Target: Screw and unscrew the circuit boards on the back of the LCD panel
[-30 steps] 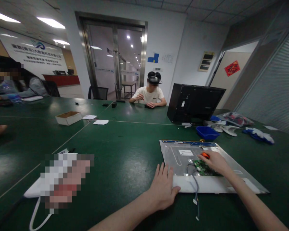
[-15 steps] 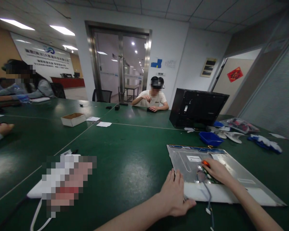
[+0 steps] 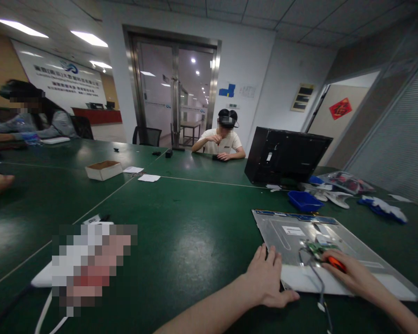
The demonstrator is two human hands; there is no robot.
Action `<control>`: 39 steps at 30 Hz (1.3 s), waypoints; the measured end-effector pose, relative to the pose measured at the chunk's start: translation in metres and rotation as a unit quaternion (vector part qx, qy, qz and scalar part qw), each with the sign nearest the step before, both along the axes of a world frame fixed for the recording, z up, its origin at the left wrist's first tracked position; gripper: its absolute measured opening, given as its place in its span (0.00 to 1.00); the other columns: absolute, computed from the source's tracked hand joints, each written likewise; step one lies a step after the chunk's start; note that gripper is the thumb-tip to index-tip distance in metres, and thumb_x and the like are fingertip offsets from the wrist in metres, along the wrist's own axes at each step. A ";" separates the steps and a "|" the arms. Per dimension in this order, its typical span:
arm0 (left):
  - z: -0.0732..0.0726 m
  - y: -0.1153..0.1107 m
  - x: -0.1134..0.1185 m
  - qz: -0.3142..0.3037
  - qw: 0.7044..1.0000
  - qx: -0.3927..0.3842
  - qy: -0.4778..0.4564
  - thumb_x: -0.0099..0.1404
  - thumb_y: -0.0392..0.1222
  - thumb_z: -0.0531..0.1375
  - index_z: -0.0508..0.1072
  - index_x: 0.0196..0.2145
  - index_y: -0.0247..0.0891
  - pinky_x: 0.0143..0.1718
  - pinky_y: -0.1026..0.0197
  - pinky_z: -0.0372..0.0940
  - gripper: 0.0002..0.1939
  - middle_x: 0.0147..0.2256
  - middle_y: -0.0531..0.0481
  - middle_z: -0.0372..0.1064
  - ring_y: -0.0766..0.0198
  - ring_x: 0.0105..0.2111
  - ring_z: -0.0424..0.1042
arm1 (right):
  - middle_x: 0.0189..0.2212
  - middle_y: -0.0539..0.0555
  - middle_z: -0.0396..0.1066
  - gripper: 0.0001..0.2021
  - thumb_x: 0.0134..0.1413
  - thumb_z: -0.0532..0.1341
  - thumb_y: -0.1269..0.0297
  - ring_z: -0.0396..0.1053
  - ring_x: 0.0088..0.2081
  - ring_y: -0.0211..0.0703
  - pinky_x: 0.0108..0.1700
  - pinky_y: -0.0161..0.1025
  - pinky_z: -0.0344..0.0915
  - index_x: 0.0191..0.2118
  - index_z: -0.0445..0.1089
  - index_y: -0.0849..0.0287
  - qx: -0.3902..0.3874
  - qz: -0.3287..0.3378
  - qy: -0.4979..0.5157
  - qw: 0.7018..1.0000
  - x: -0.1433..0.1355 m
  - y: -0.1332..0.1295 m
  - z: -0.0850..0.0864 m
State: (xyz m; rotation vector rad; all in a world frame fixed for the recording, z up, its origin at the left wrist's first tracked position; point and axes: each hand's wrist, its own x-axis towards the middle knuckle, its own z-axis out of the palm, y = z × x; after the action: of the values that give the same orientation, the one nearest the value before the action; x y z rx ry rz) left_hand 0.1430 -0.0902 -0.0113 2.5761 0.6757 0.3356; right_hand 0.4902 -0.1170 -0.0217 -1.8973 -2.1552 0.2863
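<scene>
A flat metal-backed display panel (image 3: pixel 277 234) lies on the green table in front of me, with a white strip along its near edge. My left hand (image 3: pixel 266 278) rests with fingers stretched out against the panel's left edge near the front corner. My right hand (image 3: pixel 350 271) is closed around an orange-handled screwdriver (image 3: pixel 336 264) over the panel; its tip is hidden. Just beyond those fingers shows a green circuit board (image 3: pixel 316 250). A grey cable (image 3: pixel 320 283) runs from the board over the near edge, ending in a small white connector (image 3: pixel 321 306).
Behind the panel are a blue tray (image 3: pixel 304 202), a black monitor housing (image 3: pixel 287 155), white stand parts (image 3: pixel 337 198) and blue-white gloves (image 3: pixel 383 208). To the left lie a white power strip (image 3: pixel 43 276), partly pixelated, and an open box (image 3: pixel 104 171). Other people sit across and at left.
The panel has shifted right in view, along with my left hand. My right hand, with the screwdriver, has moved right and nearer, uncovering more of the circuit board.
</scene>
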 end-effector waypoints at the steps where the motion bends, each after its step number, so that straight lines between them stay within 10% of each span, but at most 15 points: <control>1: -0.001 0.000 0.000 0.001 1.000 -0.001 0.002 0.62 0.70 0.43 0.46 0.64 0.18 0.63 0.43 0.35 0.51 0.64 0.26 0.36 0.35 0.64 0.35 | 0.41 0.57 0.72 0.15 0.56 0.54 0.50 0.69 0.43 0.52 0.46 0.44 0.63 0.38 0.72 0.53 -0.004 0.021 0.003 1.000 -0.001 0.001 0.002; 18: -0.018 0.017 0.001 -0.019 0.998 0.043 -0.033 0.57 0.75 0.47 0.50 0.63 0.26 0.62 0.43 0.42 0.53 0.64 0.31 0.44 0.39 0.63 0.43 | 0.39 0.59 0.71 0.15 0.60 0.50 0.54 0.68 0.39 0.50 0.43 0.45 0.65 0.39 0.70 0.56 -0.048 0.087 0.024 0.995 -0.022 0.002 0.032; 39: -0.019 0.018 0.000 -0.015 0.997 0.070 -0.030 0.60 0.73 0.46 0.52 0.63 0.28 0.63 0.45 0.42 0.49 0.64 0.33 0.45 0.41 0.63 0.44 | 0.39 0.58 0.69 0.14 0.62 0.49 0.55 0.69 0.38 0.48 0.41 0.45 0.64 0.39 0.68 0.56 -0.022 0.054 -0.053 0.997 -0.020 -0.002 0.023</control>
State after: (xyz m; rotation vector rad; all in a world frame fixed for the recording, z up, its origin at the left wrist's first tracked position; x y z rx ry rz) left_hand 0.1433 -0.0727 -0.0307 2.6938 0.6123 0.4653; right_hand 0.4699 -0.1187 0.0014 -1.8630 -2.3442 0.2618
